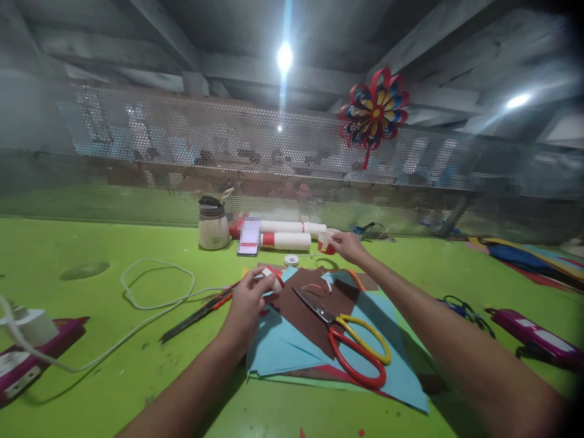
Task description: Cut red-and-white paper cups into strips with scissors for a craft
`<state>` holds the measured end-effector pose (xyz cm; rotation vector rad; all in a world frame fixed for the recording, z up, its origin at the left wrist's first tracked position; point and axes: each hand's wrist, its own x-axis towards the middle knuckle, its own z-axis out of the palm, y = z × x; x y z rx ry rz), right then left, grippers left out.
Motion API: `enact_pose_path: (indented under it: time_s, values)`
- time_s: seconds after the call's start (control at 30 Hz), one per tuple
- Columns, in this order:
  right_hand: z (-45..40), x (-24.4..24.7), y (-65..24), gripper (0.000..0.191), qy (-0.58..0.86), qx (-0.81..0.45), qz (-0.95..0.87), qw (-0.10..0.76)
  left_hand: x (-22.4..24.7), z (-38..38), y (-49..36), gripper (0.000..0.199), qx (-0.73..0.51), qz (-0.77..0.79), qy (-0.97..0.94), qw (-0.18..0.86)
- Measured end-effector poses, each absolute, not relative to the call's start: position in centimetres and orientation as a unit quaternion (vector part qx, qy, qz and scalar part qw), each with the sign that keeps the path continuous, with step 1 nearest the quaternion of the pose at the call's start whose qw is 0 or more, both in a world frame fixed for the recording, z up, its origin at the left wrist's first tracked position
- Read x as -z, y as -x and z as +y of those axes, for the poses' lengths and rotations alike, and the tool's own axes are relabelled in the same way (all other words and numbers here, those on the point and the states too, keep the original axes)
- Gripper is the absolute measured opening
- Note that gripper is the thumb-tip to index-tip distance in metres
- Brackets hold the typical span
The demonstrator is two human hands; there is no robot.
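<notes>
My left hand [250, 299] grips a small white paper cup with a red edge [275, 281], tilted above the paper pile. Farther forward, my right hand [350, 246] pinches a white-and-red paper cup [325, 242] by its side, near the end of the cup stacks. Two long stacks of white cups lie sideways, one behind [292, 227] and one in front [292, 241]. Between my forearms, scissors with one red and one yellow handle [335, 322] rest on brown paper [310, 322] and light-blue paper sheets [278, 350]. A white tape roll [291, 260] lies between the hands.
A phone [249, 237] leans against the stacks beside a bottle [214, 225]. Left are a long dark tool with orange edges [201, 312], a white cable [157, 310] and a power strip [27, 371]. Right lies a purple device [536, 334]. A paper flower [376, 112] hangs on the mesh partition.
</notes>
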<state>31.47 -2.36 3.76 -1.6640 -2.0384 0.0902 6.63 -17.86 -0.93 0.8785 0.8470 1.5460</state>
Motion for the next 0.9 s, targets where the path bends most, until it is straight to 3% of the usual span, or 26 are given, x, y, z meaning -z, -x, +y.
enact_pose_path:
  time_s: [0.23,0.43,0.6,0.8,0.9]
  values:
    - [1.3,-4.1,-34.9,0.027,0.663,0.044,-0.718,0.206,2.2,-17.2,-7.1,0.044,-0.610,0.405,-0.384,0.562]
    - [1.9,-0.4,-33.6,0.027,0.670,0.038,-0.727,0.142,2.8,-17.1,-7.2,0.040,-0.586,0.408,-0.407,0.569]
    - [0.1,1.3,-33.5,0.029,0.676,0.044,-0.724,0.131,3.1,-16.8,-7.2,0.048,-0.580,0.413,-0.399,0.578]
    - [-4.2,-0.2,-31.5,0.031,0.650,0.071,-0.737,0.173,2.4,-17.4,-7.1,0.059,-0.574,0.381,-0.375,0.620]
    - [-8.5,-1.2,-30.9,0.025,0.604,0.024,-0.785,0.133,1.9,-17.5,-6.7,0.057,-0.578,0.372,-0.364,0.629]
